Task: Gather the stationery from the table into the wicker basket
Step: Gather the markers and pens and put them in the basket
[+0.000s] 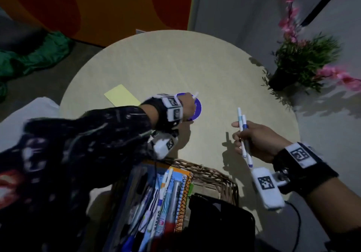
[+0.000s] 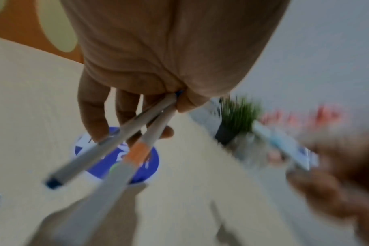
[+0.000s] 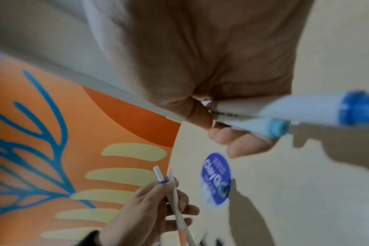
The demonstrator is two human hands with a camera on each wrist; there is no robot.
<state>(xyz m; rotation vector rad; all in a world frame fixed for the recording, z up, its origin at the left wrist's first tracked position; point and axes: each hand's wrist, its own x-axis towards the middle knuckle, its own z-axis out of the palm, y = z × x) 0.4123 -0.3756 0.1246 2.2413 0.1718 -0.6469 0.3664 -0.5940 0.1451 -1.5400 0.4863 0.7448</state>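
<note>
so both hands carry pens: left hand grips two, perhaps reaching for the purple tub; right hand grips two markers, due for the wicker basket.

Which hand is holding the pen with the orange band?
The left hand. One of its two pens has an orange band; the right hand holds pens with blue ends.

The left hand hides part of the blue round lid.
</note>
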